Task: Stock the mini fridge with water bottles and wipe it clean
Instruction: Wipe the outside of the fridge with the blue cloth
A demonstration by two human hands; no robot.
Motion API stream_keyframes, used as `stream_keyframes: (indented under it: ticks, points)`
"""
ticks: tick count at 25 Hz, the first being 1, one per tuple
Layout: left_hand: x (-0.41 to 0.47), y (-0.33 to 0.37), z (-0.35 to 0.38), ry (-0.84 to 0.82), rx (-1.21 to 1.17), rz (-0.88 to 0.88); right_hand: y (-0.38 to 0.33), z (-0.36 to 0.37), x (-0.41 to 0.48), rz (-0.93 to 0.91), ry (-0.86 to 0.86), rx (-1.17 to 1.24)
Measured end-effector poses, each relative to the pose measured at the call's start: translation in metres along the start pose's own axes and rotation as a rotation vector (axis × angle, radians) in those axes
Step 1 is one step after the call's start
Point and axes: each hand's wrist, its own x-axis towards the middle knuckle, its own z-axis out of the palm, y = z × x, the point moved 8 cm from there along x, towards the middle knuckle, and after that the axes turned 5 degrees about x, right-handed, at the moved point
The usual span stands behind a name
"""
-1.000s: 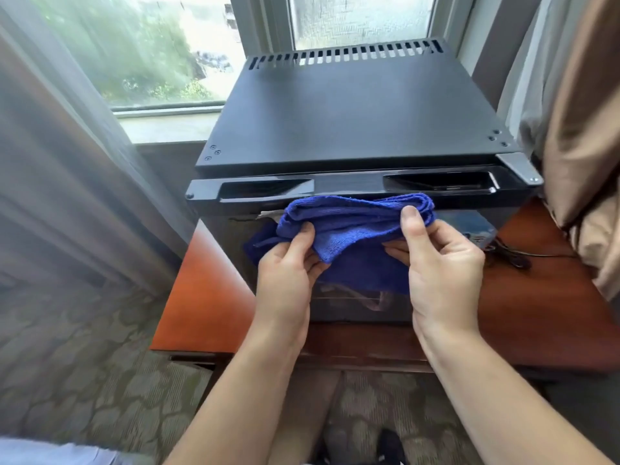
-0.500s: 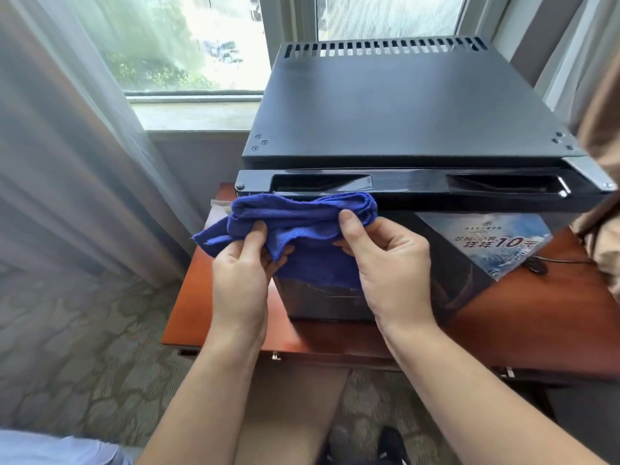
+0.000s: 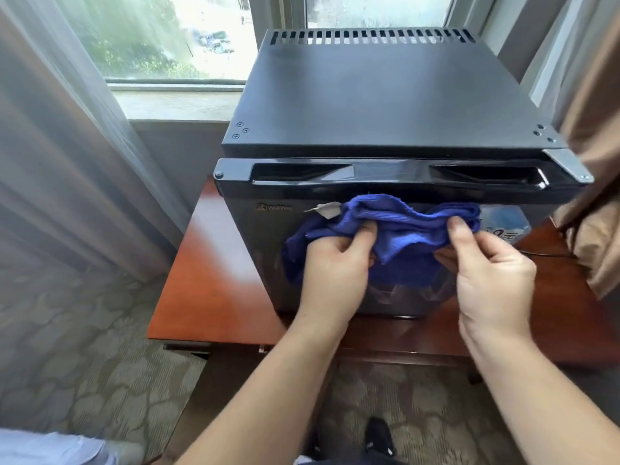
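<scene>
A black mini fridge (image 3: 385, 105) stands on a low reddish wooden table (image 3: 214, 280), its door closed and facing me. A blue microfibre cloth (image 3: 399, 226) with a white tag is bunched up in front of the upper part of the door. My left hand (image 3: 335, 266) pinches its left part and my right hand (image 3: 486, 270) pinches its right edge. A blue sticker (image 3: 506, 226) on the door shows partly past the cloth. No water bottles are visible.
A window (image 3: 174, 38) and sill lie behind the fridge. Sheer curtains (image 3: 60, 156) hang at the left and tan drapes (image 3: 597, 196) at the right. A dark cable (image 3: 550, 254) lies on the table at the right. Patterned carpet (image 3: 84, 364) covers the floor.
Both hands have shifted the cloth to the right along the fridge door, and the cloth has been regathered. The camera view has also swung a little.
</scene>
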Motion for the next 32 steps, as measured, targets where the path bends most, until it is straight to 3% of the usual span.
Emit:
stream_keyframes:
  ticks: [6, 11, 23, 32]
  points:
    - [-0.006, -0.012, 0.054, -0.121, 0.061, -0.071, 0.001, -0.051, 0.022, -0.027, 0.117, 0.022]
    - [-0.001, -0.031, 0.037, -0.064, 0.071, -0.082, 0.015, -0.046, 0.014, 0.005, 0.13, 0.04]
    - [0.014, -0.037, -0.114, 0.248, 0.027, -0.009, 0.05, 0.078, -0.042, 0.06, -0.187, -0.043]
    - [0.023, -0.07, -0.142, 0.256, 0.055, -0.041, 0.076, 0.099, -0.055, 0.083, -0.307, -0.108]
